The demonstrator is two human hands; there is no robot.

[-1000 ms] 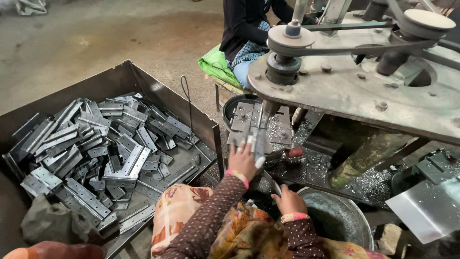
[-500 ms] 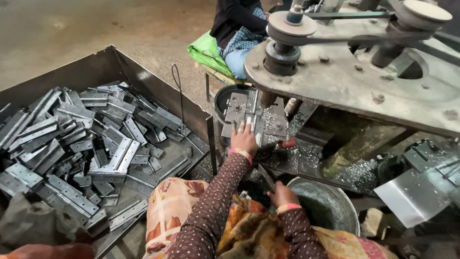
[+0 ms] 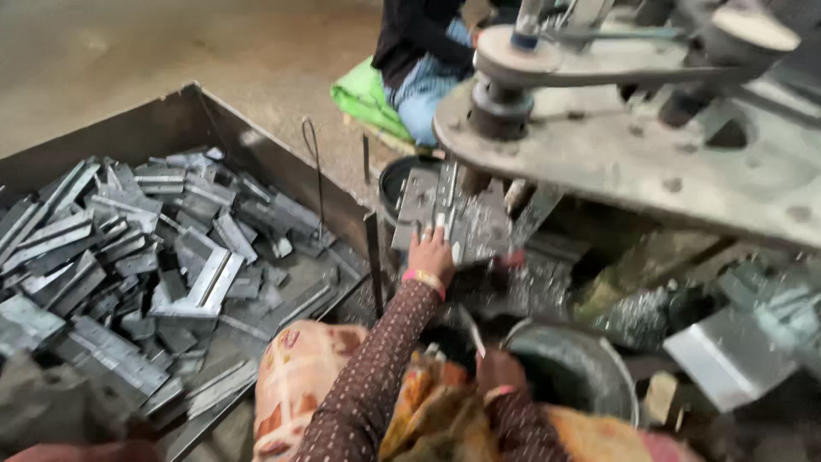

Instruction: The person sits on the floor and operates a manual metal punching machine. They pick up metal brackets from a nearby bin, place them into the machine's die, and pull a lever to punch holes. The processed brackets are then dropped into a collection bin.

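While the left hand (image 3: pixel 430 255) reaches forward and lies flat, fingers spread, on a grey metal plate (image 3: pixel 445 214) under the machine's heavy arm (image 3: pixel 616 162), the grip there looks open and pressing rather than clasping, most likely to keep the piece seated on the press bed where the tool meets it. Nearer the body, the right hand (image 3: pixel 499 370) is closed around a thin pale strip (image 3: pixel 472 329) that sticks up and forward from its grip; motion blur keeps me from telling whether this is a blank or a small tool. Just beyond and to the right of that right grip stands a round metal bucket (image 3: pixel 590 359), close enough to take pieces without a stretch. Well to the left of the left grip a large steel bin (image 3: pixel 171 128) holds a loose heap of folded metal brackets (image 3: pixel 154 248), within arm's reach beside the knee. Ahead of the left grip, past the machine, another person's clothing (image 3: pixel 419 51) shows above a green cushion (image 3: pixel 368 94). Shavings (image 3: pixel 547 282) lie scattered just right of the plate.
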